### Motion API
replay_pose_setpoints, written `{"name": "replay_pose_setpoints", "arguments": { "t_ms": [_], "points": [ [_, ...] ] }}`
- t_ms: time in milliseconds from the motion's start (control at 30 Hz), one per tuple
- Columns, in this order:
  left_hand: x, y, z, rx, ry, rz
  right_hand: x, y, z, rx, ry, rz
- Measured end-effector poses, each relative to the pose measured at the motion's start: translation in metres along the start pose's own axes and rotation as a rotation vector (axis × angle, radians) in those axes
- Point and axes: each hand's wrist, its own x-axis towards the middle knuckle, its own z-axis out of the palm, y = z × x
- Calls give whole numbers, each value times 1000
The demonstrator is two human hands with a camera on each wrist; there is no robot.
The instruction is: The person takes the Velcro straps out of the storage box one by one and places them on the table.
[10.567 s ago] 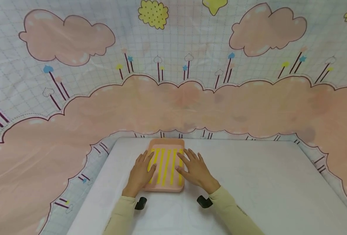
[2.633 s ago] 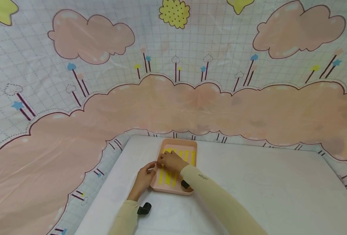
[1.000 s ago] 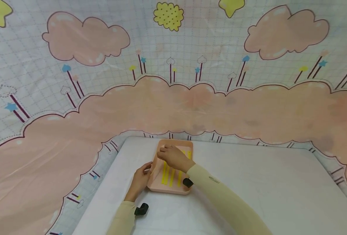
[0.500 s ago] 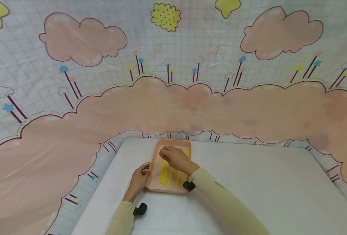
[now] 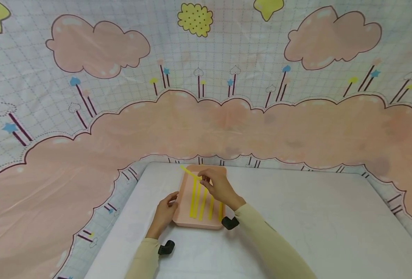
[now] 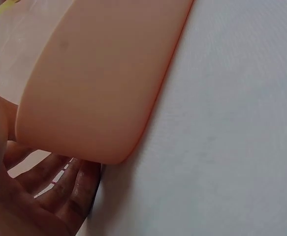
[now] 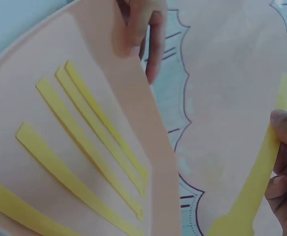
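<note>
In the head view, a shallow pink tray (image 5: 206, 169) sits near the table's far edge, with several flat yellow strips (image 7: 90, 147) lying lengthwise in it. My left hand (image 5: 165, 213) holds the tray's left side; the left wrist view has the thumb at the rim and the fingers outside the wall (image 6: 94, 88). My right hand (image 5: 219, 186) is above the far part of the tray, pinching one yellow strip (image 5: 187, 170) between thumb and fingers. That strip slants up and left past the tray's far left corner. The right hand partly covers the strips below.
A white-covered table (image 5: 296, 217) extends to the right of the tray. Behind it hangs a cloth (image 5: 244, 128) printed with clouds and stars. Black camera mounts (image 5: 166, 248) sit at both wrists, the right one (image 5: 230, 223) close to the tray's near right corner.
Both hands lay spread over the tray at first. Since then the left has gripped its side, and the right has lifted a strip, just now moving slightly right and swinging the strip's end away.
</note>
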Motion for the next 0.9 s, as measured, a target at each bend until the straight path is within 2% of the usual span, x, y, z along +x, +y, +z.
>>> {"name": "replay_pose_setpoints", "arguments": {
  "t_ms": [133,200,400,467,567,733,900],
  "points": [
    [0,-1,1,0,-3,2,-7,4,-2,69,83,22],
    [0,-1,0,1,1,2,-10,6,-2,106,129,58],
    [1,-4,1,3,4,2,-17,11,-4,268,228,274],
    [2,-5,1,0,4,1,-19,11,-5,325,248,336],
    [2,-6,1,1,5,5,-22,13,-9,401,272,383],
    [2,-6,1,-1,7,5,-29,17,-14,489,269,453],
    [3,-7,1,-19,1,2,-36,22,-22,601,289,561]
  ]
}}
